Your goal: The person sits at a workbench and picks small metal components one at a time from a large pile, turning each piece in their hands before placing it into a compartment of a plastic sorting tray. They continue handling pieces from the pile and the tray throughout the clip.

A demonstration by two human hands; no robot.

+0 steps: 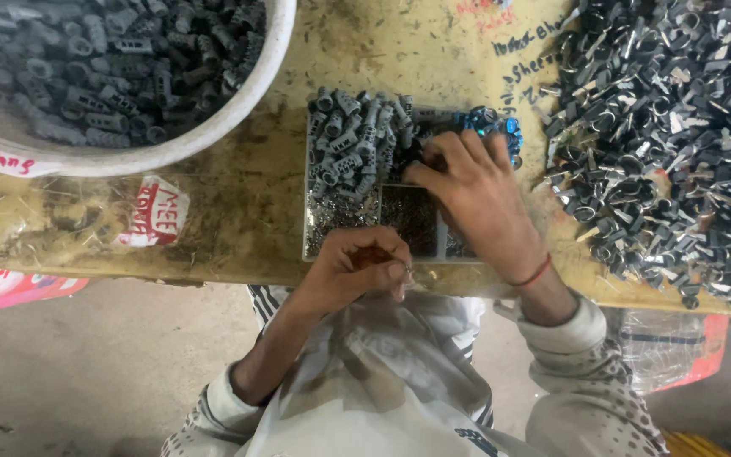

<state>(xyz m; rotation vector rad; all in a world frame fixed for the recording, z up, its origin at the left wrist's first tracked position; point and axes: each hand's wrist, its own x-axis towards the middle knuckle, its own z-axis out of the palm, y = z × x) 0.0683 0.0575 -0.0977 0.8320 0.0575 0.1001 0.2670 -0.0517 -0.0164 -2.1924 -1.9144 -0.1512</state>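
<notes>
We see our right hand (467, 190) reaching into a shallow divided tray (315, 237) on the yellowish tabletop (239, 195), fingertips pinched together down among the small parts at the middle of the tray; whether they have closed on one piece we cannot tell, since the fingers hide it. Our left hand (357, 267) hovers at the near edge of the tray, curled shut around something small (it is too hidden by the fingers to name).

The tray holds a heap of grey ribbed plastic pieces (353, 144) in its far left part, a cluster of blue pieces (492, 125) at its far right, and fine dark bits in the near compartments. A white bucket (213, 127) full of the same grey pieces stands at the far left, and a large pile of dark metal clips (670, 144) lies to the right.

We judge the step in hand to be picking a part from the tray to join to what the left hand holds. The next move calls for a clean pinch on a single piece, lifted free of its neighbours, then brought across to the left hand.
</notes>
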